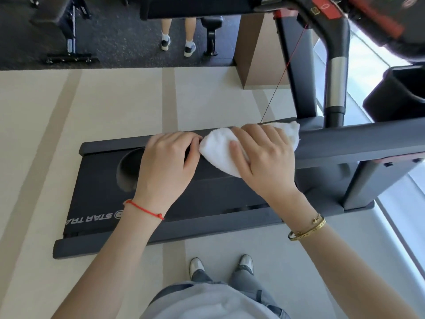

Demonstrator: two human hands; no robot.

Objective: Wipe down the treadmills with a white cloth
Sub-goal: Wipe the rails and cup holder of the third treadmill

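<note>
Your right hand (pixel 262 155) lies over the white cloth (pixel 220 150) at the centre of the frame, fingers bent over it and thumb against its near side, pressing it onto a dark grey handrail (pixel 358 143) of the treadmill that runs from centre left to the right edge. Your left hand (pixel 167 160) grips the same rail just left of the cloth, fingers curled over its far side, fingertips touching the cloth's left corner. A red string bracelet (pixel 147 209) sits on your left wrist and gold bangles (pixel 307 229) on your right.

Below the rail lies the black running belt (pixel 96 194) with white lettering at its lower left, framed by grey side rails. Toward the upper right rises the treadmill's upright with a silver section (pixel 335 81), and a thin red cord (pixel 285 67) slants down toward the cloth. Your grey shoes (pixel 246 263) stand on pale striped flooring (pixel 46 134) at the bottom centre. At the top centre, another person's legs (pixel 178 35) in white socks and dark shoes stand on dark flooring.
</note>
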